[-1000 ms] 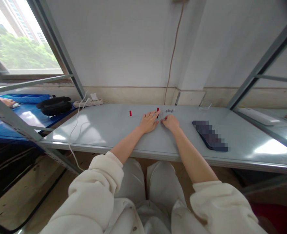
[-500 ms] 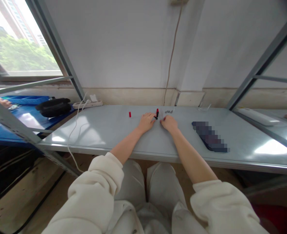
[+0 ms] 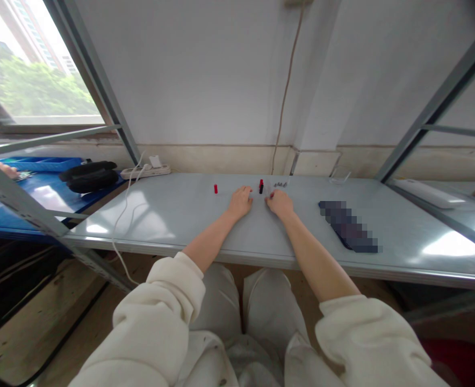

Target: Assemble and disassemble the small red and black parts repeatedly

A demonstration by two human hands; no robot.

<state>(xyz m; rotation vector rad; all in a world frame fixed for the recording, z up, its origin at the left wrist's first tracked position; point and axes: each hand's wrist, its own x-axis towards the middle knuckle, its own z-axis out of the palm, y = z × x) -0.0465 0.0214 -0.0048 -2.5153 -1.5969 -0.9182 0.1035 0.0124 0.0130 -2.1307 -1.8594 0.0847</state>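
My left hand [image 3: 240,201] rests on the grey tabletop with its thumb and fingers apart, and nothing shows between them. Just right of it stand a small black piece [image 3: 261,190] and a red piece [image 3: 261,182] close behind; whether they touch I cannot tell. Beyond them to the right, my right hand [image 3: 280,203] has its fingers bent together at the table, next to a clear, faint item [image 3: 267,187]. What those fingers hold is too small to make out. A short red cylinder [image 3: 215,188] stands apart on the left.
Several small dark pieces [image 3: 280,184] lie behind my right hand. A dark pixelated object [image 3: 348,227] lies to the right. A white power strip [image 3: 145,172] with a cable sits at the back left. Metal frame posts [image 3: 434,91] flank the table [image 3: 181,215].
My left hand has drawn back a little to the left from the black and red pieces. The dark bit at its fingertips no longer shows there. My right hand stays nearly in place.
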